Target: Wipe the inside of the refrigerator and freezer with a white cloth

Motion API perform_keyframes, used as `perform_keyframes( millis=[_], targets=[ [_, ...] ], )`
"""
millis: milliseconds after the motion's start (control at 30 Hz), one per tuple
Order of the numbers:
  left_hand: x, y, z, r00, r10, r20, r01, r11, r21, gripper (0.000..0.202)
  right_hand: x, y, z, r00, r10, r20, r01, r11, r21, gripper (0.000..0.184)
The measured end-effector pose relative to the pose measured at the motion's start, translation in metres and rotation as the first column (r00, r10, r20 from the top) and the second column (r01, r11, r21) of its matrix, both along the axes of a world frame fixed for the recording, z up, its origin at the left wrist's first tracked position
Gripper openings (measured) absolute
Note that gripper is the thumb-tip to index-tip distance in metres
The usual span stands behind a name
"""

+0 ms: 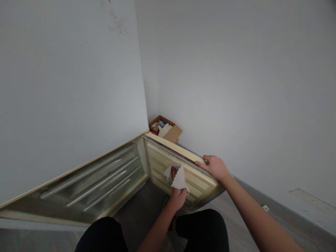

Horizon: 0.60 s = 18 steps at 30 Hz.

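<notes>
My left hand (179,198) has its fingers closed on a white cloth (180,179) with a wavy edge, possibly a wipe. The cloth lies against or just before the ribbed cream inner panel of an open door (199,182); whether it touches cannot be made out. Over the door's top edge, near its free end, my right hand (215,167) is hooked, thumb on the near side and the other fingers partly hidden. To the left, the door joins a cabinet (105,175) that looks like a refrigerator, its inside showing shiny long ridges.
Behind the hinge corner stands an open cardboard box (174,133) holding a pale glove (165,130) and other small items. A plain white wall (236,87) rises behind the door. My knees (204,227) are close below the door, above a grey floor (143,203).
</notes>
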<state>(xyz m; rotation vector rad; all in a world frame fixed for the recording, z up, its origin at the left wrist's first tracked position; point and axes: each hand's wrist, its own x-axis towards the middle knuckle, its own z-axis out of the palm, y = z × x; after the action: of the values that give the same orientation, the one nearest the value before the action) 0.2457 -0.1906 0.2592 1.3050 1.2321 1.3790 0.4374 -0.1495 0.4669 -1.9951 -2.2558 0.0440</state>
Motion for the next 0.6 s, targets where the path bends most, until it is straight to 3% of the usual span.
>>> perform_keyframes(
  millis=[100, 167, 300, 600],
  targets=[
    [-0.001, 0.006, 0.003, 0.993, -0.024, -0.112, 0.039, 0.991, 0.13, 0.051, 0.0, 0.0, -0.001, 1.0, -0.001, -0.001, 0.001, 1.0, 0.001, 0.06],
    [0.001, 0.009, -0.001, 0.989, 0.067, -0.13, -0.044, 0.985, 0.167, 0.056, 0.0, 0.0, -0.002, 1.0, -0.004, 0.0, 0.004, 1.0, 0.0, 0.06],
    [0.006, 0.015, -0.012, 0.984, 0.174, -0.035, -0.17, 0.981, 0.092, 0.059, 0.0, -0.001, -0.002, 1.0, -0.005, 0.009, 0.005, 1.0, 0.009, 0.06],
    [-0.011, 0.025, -0.017, 0.976, 0.218, -0.005, -0.217, 0.974, 0.064, 0.055, -0.001, -0.003, -0.001, 1.0, -0.002, 0.01, 0.002, 1.0, 0.022, 0.062]
  ],
)
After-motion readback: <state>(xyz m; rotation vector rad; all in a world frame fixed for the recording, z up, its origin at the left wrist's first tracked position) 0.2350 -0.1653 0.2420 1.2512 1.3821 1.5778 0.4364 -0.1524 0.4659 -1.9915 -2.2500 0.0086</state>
